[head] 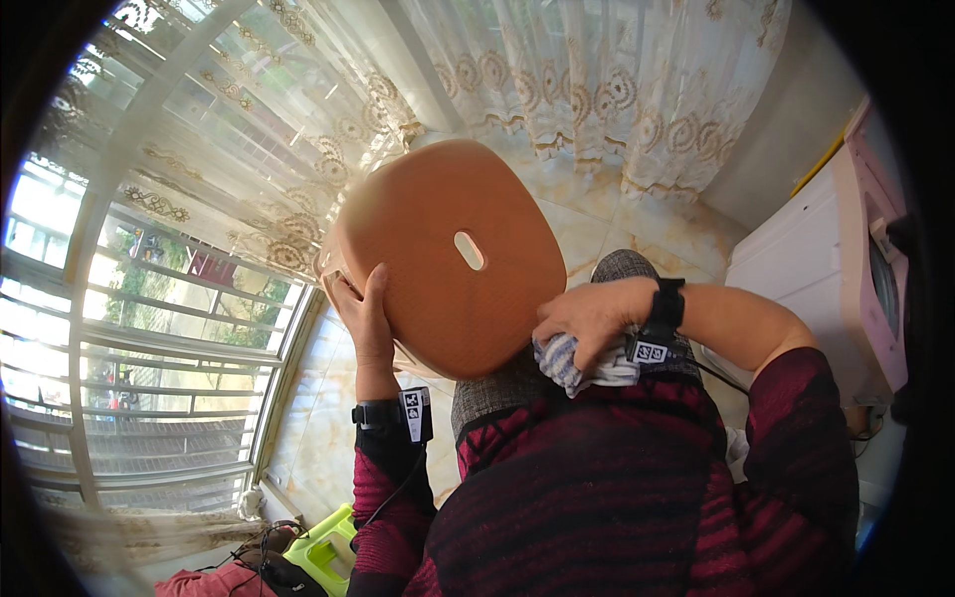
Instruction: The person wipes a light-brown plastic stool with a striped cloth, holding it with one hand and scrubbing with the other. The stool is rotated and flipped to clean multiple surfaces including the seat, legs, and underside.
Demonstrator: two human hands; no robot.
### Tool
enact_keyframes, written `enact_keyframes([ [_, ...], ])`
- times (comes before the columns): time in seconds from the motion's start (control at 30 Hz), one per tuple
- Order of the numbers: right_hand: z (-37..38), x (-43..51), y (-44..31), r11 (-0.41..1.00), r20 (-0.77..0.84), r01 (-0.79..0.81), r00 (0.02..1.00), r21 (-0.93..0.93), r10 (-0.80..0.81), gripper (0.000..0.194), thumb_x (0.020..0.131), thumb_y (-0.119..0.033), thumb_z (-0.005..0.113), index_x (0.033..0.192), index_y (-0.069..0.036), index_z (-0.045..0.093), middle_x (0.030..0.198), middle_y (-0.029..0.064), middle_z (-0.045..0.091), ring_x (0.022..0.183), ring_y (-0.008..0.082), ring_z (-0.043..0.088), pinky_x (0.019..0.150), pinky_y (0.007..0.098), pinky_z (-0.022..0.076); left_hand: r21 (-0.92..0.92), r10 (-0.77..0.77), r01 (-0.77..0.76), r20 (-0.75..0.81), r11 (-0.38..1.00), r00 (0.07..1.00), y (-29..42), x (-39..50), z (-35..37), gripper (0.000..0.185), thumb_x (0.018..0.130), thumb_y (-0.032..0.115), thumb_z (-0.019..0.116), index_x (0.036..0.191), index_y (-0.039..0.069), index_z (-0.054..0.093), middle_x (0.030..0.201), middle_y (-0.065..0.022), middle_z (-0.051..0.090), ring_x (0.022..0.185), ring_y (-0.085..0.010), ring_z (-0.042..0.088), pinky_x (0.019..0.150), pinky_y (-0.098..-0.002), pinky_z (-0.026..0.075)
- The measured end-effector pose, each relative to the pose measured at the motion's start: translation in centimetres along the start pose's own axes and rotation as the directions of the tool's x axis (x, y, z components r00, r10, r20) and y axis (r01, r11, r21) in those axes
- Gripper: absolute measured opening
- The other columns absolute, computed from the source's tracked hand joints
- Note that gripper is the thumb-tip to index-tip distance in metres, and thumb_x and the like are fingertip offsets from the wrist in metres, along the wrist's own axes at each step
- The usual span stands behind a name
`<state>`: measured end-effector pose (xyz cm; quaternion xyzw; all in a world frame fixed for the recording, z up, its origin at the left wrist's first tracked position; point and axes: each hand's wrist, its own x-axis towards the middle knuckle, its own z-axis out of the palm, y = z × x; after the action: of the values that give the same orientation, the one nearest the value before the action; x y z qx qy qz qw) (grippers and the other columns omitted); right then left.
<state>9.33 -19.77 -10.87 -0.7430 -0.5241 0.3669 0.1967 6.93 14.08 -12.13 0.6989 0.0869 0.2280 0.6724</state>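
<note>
An orange-brown plastic stool (440, 313) with a slot in its seat rests at my knees, its seat facing up towards me. My left hand (365, 317) grips the stool's left edge, the thumb on the seat and the fingers around the side, partly hidden. Bunched in my right hand (597, 317) is a striped white and blue-grey cloth (559, 366), close to the seat's right edge. Whether the cloth touches the stool cannot be told. Both wrists wear black straps with small devices and cables.
Sheer embroidered curtains (515, 74) hang ahead and to the left, by a barred window (179, 328). A pinkish-white washing machine (806, 254) stands at the right. At lower left are a green plastic stool (324, 548), a red cloth (216, 583) and black cables.
</note>
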Motion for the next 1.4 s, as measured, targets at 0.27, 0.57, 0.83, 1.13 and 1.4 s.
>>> enact_keyframes([
  [0.27, -4.2, 1.8, -2.7, 0.94, -0.869, 0.342, 0.464, -0.003, -0.172, 0.059, 0.072, -0.018, 0.084, 0.127, -0.008, 0.065, 0.131, 0.0157, 0.061, 0.122, 0.0358, 0.06, 0.106, 0.0448, 0.0502, 0.024, -0.015, 0.015, -0.012, 1.0, 1.0, -0.3, -0.1, 0.5, 0.054, 0.093, 0.033, 0.085, 0.12, -0.003, 0.056, 0.117, -0.0122, 0.064, 0.106, -0.0199, 0.062, 0.093, -0.0344, 0.053],
  [0.57, -6.0, 15.3, -8.4, 0.882, -0.852, 0.073, 0.231, -0.466, -0.469, 0.063, 0.073, -0.042, 0.091, 0.129, -0.018, 0.074, 0.158, 0.0167, 0.049, 0.144, 0.0434, 0.044, 0.114, 0.0595, 0.0366, -0.262, -0.102, 0.136, 0.142, 0.955, 0.985, -1.1, 0.3, 0.1, 0.053, 0.097, 0.028, 0.079, 0.132, -0.002, 0.053, 0.126, -0.0133, 0.064, 0.11, -0.0188, 0.064, 0.096, -0.0335, 0.055],
  [0.83, -13.7, 15.7, -3.8, 0.961, -0.95, 0.049, 0.15, -0.271, -0.276, 0.049, 0.077, -0.037, 0.084, 0.121, -0.017, 0.078, 0.14, 0.0161, 0.065, 0.124, 0.0406, 0.063, 0.108, 0.0532, 0.0482, -0.116, -0.06, 0.072, 0.103, 0.991, 0.993, 0.2, 0.2, 0.4, 0.051, 0.097, 0.026, 0.079, 0.13, -0.002, 0.054, 0.124, -0.0129, 0.064, 0.11, -0.0185, 0.062, 0.098, -0.0339, 0.052],
  [1.13, -19.7, 10.3, 8.4, 0.944, -0.864, -0.106, 0.381, 0.312, 0.328, 0.065, 0.081, -0.052, 0.073, 0.128, -0.008, 0.077, 0.123, 0.024, 0.076, 0.113, 0.0398, 0.072, 0.099, 0.0415, 0.0547, -0.051, -0.095, 0.097, 0.036, 0.994, 0.995, 0.5, 0.2, 0.9, 0.047, 0.094, 0.023, 0.085, 0.117, 0.0, 0.052, 0.116, -0.0115, 0.062, 0.104, -0.0173, 0.061, 0.092, -0.0327, 0.054],
  [1.4, -18.5, 6.2, 13.3, 0.696, -0.643, 0.134, 0.534, 0.706, 0.549, 0.048, 0.088, -0.046, 0.074, 0.103, -0.002, 0.082, 0.099, 0.0076, 0.079, 0.086, 0.0167, 0.071, 0.078, 0.0322, 0.0552, -0.071, -0.062, 0.064, 0.03, 0.995, 0.998, 0.7, -0.2, 0.9, 0.051, 0.093, 0.023, 0.084, 0.123, -0.002, 0.051, 0.12, -0.0133, 0.061, 0.11, -0.0198, 0.062, 0.097, -0.0354, 0.054],
])
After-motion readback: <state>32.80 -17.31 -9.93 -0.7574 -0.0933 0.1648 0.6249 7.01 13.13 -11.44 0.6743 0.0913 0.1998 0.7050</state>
